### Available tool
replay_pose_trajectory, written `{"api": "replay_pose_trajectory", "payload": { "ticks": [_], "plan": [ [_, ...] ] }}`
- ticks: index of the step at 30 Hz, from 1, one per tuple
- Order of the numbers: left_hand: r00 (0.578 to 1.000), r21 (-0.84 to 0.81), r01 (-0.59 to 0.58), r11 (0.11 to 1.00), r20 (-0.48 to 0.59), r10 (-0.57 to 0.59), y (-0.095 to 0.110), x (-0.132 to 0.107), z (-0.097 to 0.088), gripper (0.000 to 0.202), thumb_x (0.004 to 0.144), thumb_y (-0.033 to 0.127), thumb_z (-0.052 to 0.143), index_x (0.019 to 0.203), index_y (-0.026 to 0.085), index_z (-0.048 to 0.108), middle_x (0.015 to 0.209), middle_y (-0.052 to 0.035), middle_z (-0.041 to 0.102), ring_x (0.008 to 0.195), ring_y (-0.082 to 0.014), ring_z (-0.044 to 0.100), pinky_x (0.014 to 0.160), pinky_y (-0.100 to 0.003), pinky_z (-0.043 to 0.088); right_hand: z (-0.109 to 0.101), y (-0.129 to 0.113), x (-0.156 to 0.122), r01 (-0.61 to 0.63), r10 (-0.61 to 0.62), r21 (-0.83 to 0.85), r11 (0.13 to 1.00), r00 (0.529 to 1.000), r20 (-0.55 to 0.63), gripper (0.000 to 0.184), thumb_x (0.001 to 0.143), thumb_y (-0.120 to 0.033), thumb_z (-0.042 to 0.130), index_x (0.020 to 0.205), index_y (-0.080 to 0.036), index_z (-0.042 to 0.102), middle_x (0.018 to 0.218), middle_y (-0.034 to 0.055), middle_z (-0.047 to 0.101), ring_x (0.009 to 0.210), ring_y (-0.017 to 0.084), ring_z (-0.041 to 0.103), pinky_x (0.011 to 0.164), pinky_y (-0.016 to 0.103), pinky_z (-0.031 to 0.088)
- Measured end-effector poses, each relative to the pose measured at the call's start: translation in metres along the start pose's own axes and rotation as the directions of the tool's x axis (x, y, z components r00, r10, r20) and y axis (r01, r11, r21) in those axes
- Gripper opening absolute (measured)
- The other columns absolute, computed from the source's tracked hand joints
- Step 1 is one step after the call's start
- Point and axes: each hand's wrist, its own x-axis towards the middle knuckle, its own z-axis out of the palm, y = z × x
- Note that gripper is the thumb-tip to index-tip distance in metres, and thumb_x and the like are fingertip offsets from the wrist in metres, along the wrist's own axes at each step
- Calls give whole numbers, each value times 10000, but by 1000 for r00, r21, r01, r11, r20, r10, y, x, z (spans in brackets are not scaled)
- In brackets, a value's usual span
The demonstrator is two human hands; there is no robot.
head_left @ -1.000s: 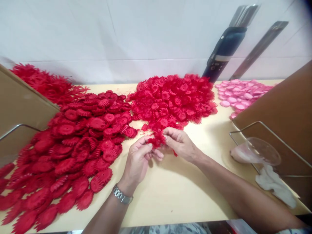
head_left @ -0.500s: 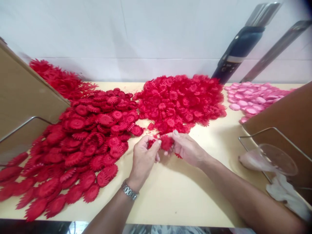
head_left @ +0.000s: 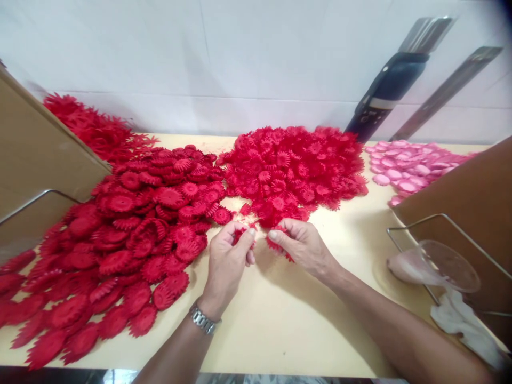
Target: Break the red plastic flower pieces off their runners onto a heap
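Observation:
Above the pale table, my left hand (head_left: 229, 253) pinches a small red fringed flower piece (head_left: 241, 234) between thumb and fingers. Facing it, my right hand (head_left: 302, 245) is closed on another red flower piece (head_left: 274, 244), much of which the fingers cover. A narrow gap separates the two hands. Just beyond my fingertips lies a heap of red fringed flowers (head_left: 296, 165). To the left of my left hand spreads a large pile of darker red scalloped discs (head_left: 124, 229), some stacked and overlapping.
Thin red spiky cutouts (head_left: 96, 128) lie at the back left beside a cardboard box (head_left: 36, 144). Pink discs (head_left: 412, 165) sit at the back right. A brown box (head_left: 464, 208), wire stand (head_left: 440, 216), clear cup (head_left: 452, 266) and crumpled tissue (head_left: 460, 320) occupy the right.
My hands were together around the red pieces and have drawn slightly apart, each keeping one. My right thumb now presses on its piece, with the fingers more curled.

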Motion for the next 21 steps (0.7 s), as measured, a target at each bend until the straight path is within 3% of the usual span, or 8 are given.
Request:
{"api": "replay_pose_trajectory", "payload": {
  "ticks": [4, 8, 11, 18, 21],
  "plan": [
    [997, -68, 16, 998, 76, -11, 2, -2, 0, 145, 758, 284, 598, 715, 166, 526, 566, 48, 533, 412, -59, 475, 419, -184, 358, 1, 2, -2, 47, -46, -24, 999, 998, 30, 348, 771, -424, 585, 579, -171, 444, 506, -50, 475, 452, 60, 389, 427, 194, 291],
    [965, -101, 90, 991, 254, -62, 7, -3, -1, 170, 729, 265, 617, 849, 147, 597, 583, 16, 576, 435, -77, 506, 436, -191, 365, 2, -1, -3, 66, -74, 95, 993, 994, 81, 376, 752, -422, 625, 566, -181, 404, 454, -76, 439, 416, 49, 355, 419, 186, 254],
    [940, -78, 103, 992, 334, -71, 10, -3, -2, 197, 717, 283, 633, 843, 133, 615, 545, 8, 579, 444, -87, 514, 452, -193, 379, 2, -3, -2, 57, -82, 186, 981, 989, 127, 390, 742, -431, 639, 559, -182, 400, 433, -76, 445, 393, 43, 346, 412, 181, 253],
    [943, -78, 82, 994, 329, -52, 5, -5, 1, 161, 691, 269, 672, 732, 133, 595, 502, 22, 565, 397, -70, 484, 419, -181, 368, 2, 4, 1, -1, -87, 283, 959, 950, 299, 421, 740, -508, 609, 559, -172, 430, 442, -57, 461, 414, 65, 448, 417, 181, 272],
    [962, -189, 131, 973, 261, -79, 3, -5, 1, 176, 676, 270, 679, 695, 149, 553, 497, 48, 530, 360, -41, 418, 361, -154, 297, 4, 6, 0, 19, -97, 280, 960, 959, 267, 413, 737, -503, 615, 575, -168, 438, 471, -58, 458, 429, 57, 433, 425, 178, 279]
  ]
}}
